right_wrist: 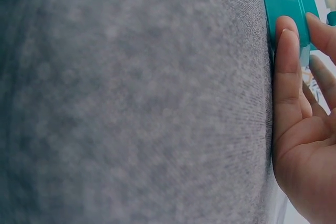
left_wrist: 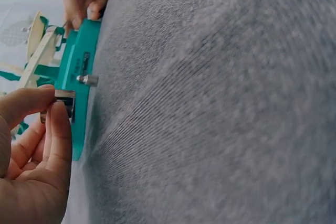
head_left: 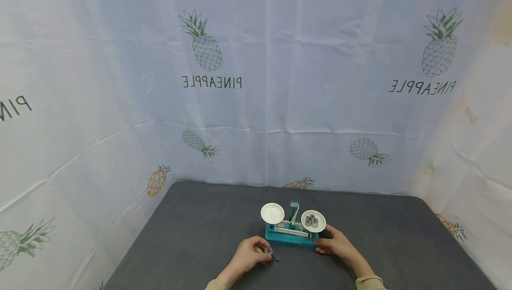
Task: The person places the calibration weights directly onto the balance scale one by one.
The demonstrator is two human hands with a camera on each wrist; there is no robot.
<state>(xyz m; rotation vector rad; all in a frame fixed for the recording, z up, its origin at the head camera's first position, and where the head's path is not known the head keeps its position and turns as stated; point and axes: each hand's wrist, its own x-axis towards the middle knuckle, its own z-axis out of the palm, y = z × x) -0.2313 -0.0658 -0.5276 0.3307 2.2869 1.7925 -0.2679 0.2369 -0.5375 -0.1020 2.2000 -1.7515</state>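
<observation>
Teal-based, with two round white pans (head_left: 273,213), a balance scale (head_left: 290,239) stands on the dark grey table (head_left: 200,227) in the head view, silvery cylindrical weights (head_left: 311,221) in its right pan. Left wrist: the left hand (left_wrist: 31,161) pinches a silvery metal cylinder (left_wrist: 65,94) near a tiny metal weight (left_wrist: 88,80). Right wrist: the right hand (right_wrist: 307,135) grips the scale's base.

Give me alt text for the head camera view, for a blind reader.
A person's left hand pinches a metal cylinder in front of a teal balance scale, while the right hand touches its right end. Metal weights sit in the scale's right pan, and a smaller metal piece lies on the dark table.
</observation>
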